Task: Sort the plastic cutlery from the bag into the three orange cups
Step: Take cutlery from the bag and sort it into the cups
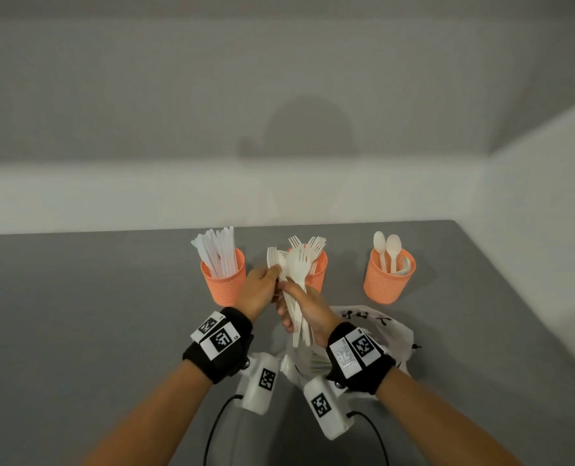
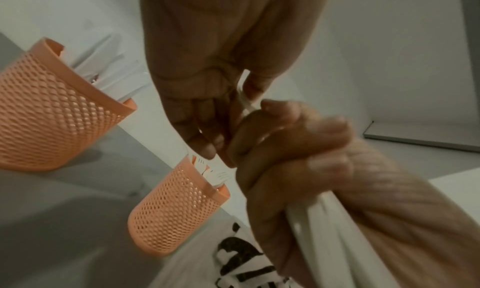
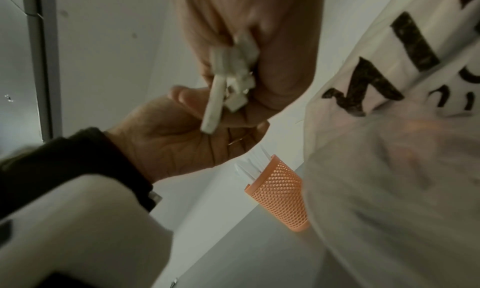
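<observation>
Head view: cutlery bundle (image 1: 296, 280) between both hands.

Bare counter (image 1: 77, 297) is left open to the left of the knife cup (image 1: 224, 280) and between the fork cup (image 1: 316, 275) and spoon cup (image 1: 388, 280). The near centre is blocked by the bag (image 1: 392, 334).

Orange mesh cups (image 1: 388, 280), white cutlery (image 1: 294, 264), grey table (image 1: 77, 314).
</observation>
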Available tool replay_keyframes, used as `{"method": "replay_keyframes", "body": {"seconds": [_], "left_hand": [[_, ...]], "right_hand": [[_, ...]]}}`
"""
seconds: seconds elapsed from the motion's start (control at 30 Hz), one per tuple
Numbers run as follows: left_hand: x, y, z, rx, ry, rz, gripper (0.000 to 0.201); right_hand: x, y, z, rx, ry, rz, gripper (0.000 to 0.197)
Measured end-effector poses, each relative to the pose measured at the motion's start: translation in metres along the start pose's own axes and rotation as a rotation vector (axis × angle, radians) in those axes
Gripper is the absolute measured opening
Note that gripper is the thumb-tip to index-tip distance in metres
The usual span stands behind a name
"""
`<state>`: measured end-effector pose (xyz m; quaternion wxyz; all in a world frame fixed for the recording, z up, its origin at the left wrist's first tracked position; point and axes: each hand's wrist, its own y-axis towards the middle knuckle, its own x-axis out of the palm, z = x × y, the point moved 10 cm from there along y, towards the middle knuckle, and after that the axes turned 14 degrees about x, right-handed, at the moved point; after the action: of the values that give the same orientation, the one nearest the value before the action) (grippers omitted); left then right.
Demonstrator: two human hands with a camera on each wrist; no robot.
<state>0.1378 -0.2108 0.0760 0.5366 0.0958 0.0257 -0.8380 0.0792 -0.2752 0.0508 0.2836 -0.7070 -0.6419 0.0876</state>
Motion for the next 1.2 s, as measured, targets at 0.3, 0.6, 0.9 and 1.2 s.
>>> {"method": "replay_keyframes", "body": {"seconds": [0.3, 0.6, 0.9, 1.2], "left_hand": [[0.002, -0.012, 0.004, 0.050, -0.009, 0.018, 0.024], [-0.014, -0.021, 0.001, 0.029, -0.002, 0.229, 0.031], [-0.039, -0.023, 0.027, 0.186, -0.234, 0.445, 0.021], [0.012, -0.027, 0.045, 0.355, -0.007, 0.114, 0.036]], "right_hand": [[-0.011, -0.013, 0.000, -0.110, -0.031, 0.074, 0.020], [-0.027, -0.014, -0.003, -0.248, -0.127, 0.282, 0.016], [-0.049, -0.002, -0.001, -0.272, -0.188, 0.431, 0.051], [-0.037, -0.012, -0.011, -0.328, -0.407, 0.455, 0.032]]}}
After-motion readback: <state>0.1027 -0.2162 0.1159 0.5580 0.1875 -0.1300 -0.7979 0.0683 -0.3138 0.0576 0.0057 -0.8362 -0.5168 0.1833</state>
